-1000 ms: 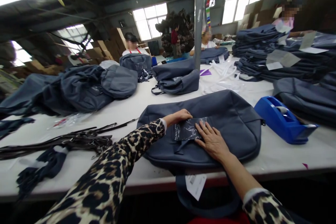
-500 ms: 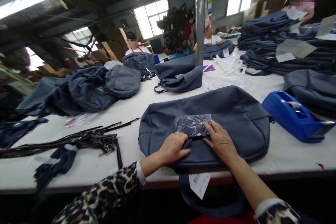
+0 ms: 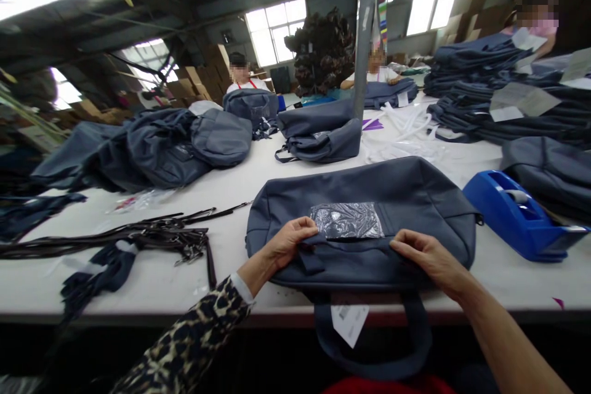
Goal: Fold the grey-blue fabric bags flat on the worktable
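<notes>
Bag (image 3: 362,221) down flat on the white table (image 3: 170,298), right at the near edge, and it made the centre of the clock! Its handle (image 3: 376,370) drooped off the edge at six, with a white tag (image 3: 349,322) hanging inside the loop. Both hands were on it: the left hand (image 3: 293,240), below a leopard-print sleeve (image 3: 189,338), pinched narrow on the fabric at nine o'clock of the shiny film (image 3: 348,220); the right hand (image 3: 427,255), just as narrow, nipped the fabric at the film's four o'clock.

Just beside it, at three, stood a blue dispenser (image 3: 521,215). Over at nine sprawled the straps (image 3: 161,240), and near them, towards eight, lay a dark bundle (image 3: 101,277). Up at ten slumped a heap (image 3: 161,151) of more bags! At eleven sat a folded bag (image 3: 323,135) by the pole (image 3: 363,43); behind it, further back, was a co-worker (image 3: 249,83) in white. And at two rose a big stack (image 3: 466,74), pale sheets (image 3: 524,100) resting on it.
</notes>
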The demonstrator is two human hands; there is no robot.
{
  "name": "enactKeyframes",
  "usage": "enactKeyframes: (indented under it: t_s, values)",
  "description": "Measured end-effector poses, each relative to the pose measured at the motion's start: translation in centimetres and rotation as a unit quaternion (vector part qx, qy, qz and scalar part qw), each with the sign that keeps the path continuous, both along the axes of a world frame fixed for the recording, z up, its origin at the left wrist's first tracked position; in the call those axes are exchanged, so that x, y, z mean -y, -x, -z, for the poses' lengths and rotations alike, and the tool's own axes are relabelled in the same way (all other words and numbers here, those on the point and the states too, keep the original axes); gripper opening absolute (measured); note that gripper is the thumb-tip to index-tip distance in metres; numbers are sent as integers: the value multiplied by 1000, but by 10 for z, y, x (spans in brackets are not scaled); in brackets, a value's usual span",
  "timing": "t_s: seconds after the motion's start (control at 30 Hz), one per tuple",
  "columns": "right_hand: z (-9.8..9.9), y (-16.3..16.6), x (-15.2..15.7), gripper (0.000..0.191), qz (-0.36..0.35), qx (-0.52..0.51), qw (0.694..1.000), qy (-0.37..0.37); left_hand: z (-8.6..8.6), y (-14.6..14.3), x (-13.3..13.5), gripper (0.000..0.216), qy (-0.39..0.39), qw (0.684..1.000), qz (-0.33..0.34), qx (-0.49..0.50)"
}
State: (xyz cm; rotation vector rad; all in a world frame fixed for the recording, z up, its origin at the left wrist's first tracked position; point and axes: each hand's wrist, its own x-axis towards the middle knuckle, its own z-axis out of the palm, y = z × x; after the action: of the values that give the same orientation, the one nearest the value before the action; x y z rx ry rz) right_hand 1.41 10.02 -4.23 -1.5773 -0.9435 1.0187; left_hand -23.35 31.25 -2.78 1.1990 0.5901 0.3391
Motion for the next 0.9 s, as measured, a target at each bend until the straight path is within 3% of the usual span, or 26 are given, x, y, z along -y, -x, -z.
enactKeyframes:
  t_s: [0.1,0.17,0.27,0.3,0.37,0.47,0.57,0.7,0.77,0.83,0.9]
  values:
    - [7,2,-15,30,29,219,975,36,12,-4,-5,45,-38,998,-26,-49]
    - [7,10,-20,17,77,405,910,37,18,-5,-5,47,-51,997,-34,-46]
    - [4,34,-22,14,92,611,785,-44,23,-6,-4,47,-67,996,-39,-43]
    - [4,43,-23,12,63,643,759,-76,24,-6,-3,47,-71,996,-40,-43]
    - [9,62,-28,10,-4,669,735,-111,26,-6,-3,48,-77,995,-40,-42]
    - [21,78,-39,26,-27,676,731,-85,28,-6,-3,48,-88,995,-36,-38]
    - [25,76,-48,11,-15,667,744,-40,30,-5,-4,47,-100,994,-30,-33]
    - [14,61,-52,10,-58,584,810,-22,30,-5,-4,41,-124,991,-32,-27]
    - [8,57,-53,11,-63,558,827,6,27,-6,-4,37,-144,989,-34,-22]
    - [4,58,-57,12,-41,580,813,29,19,-7,-3,30,-197,980,-32,-22]
    - [3,63,-61,14,-12,608,793,38,8,-9,-2,22,-314,949,-18,-27]
